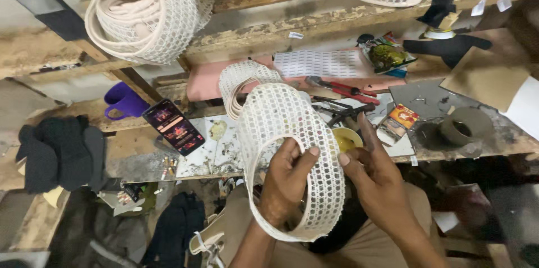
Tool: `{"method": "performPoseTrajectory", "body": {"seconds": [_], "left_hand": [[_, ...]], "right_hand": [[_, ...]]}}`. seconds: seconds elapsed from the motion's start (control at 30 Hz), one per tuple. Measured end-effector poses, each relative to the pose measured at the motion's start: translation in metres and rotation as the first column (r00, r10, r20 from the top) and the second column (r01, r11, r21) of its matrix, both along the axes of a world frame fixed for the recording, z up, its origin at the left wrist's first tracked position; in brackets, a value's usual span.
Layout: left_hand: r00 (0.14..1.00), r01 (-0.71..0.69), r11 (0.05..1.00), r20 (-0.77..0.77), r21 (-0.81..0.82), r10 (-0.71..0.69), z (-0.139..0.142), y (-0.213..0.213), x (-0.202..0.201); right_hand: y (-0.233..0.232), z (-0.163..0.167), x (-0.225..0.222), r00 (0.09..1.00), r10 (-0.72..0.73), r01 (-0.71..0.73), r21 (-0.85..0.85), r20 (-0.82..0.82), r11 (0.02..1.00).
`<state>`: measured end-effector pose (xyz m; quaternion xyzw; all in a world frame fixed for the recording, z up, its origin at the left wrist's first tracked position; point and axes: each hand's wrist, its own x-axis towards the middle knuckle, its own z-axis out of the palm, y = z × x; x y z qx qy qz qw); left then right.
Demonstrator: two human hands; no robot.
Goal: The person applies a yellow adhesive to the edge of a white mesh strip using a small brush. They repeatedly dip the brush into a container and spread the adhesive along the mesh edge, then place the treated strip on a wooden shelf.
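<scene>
A white perforated band, a wide strip of mesh-like material bent into a loop, hangs over the person's lap just in front of the workbench, and it is the thing everything else sits around. The left hand reaches through the loop from inside, its fingers and thumb closed on the band's inner edge so the strip is pinched firmly. The right hand sits just to the right of the band with its fingers spread and loose, the thumb tip close to the band's outer edge; I cannot tell whether it actually touches, and it clamps nothing. Right behind the band, on the bench, lies a second perforated strip, curled up, and just right of the band a small yellow bowl peeks out. Farther right of the band are a red-handled tool, dark pliers and a grey tape roll. Left of the band a phone lies with its screen lit, and beyond it stands a purple mug; a pile of dark cloth rests well to the left. Above the band, a finished white mesh basket hangs on the wooden frame.
</scene>
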<state>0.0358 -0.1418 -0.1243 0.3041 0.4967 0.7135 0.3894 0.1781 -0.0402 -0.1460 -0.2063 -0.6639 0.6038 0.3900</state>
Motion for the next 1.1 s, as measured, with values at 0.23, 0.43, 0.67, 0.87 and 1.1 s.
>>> {"method": "performPoseTrajectory", "body": {"seconds": [0.23,0.43,0.67,0.87,1.1], "left_hand": [[0.991,-0.089,0.996,0.101,-0.011,0.089,-0.003,0.003,-0.002],[0.99,-0.124,0.992,0.064,-0.023,0.125,0.004,0.005,-0.001],[1.0,-0.02,0.997,0.009,0.071,0.019,0.009,0.0,0.001],[0.999,-0.04,0.996,-0.013,0.077,0.041,0.013,0.0,0.003],[0.989,-0.117,0.989,0.08,-0.096,0.125,0.009,0.006,0.001]], "right_hand": [[0.009,0.006,-0.001,0.986,-0.085,0.082,0.025,0.144,0.996],[0.008,0.004,-0.004,0.991,-0.045,0.05,-0.041,0.127,0.998],[0.009,0.001,-0.003,0.94,-0.23,0.133,0.348,0.252,0.928],[0.013,-0.008,-0.002,0.877,-0.394,0.148,0.626,0.275,0.766],[0.013,-0.015,-0.003,0.893,-0.275,0.107,0.425,0.357,0.899]]}}
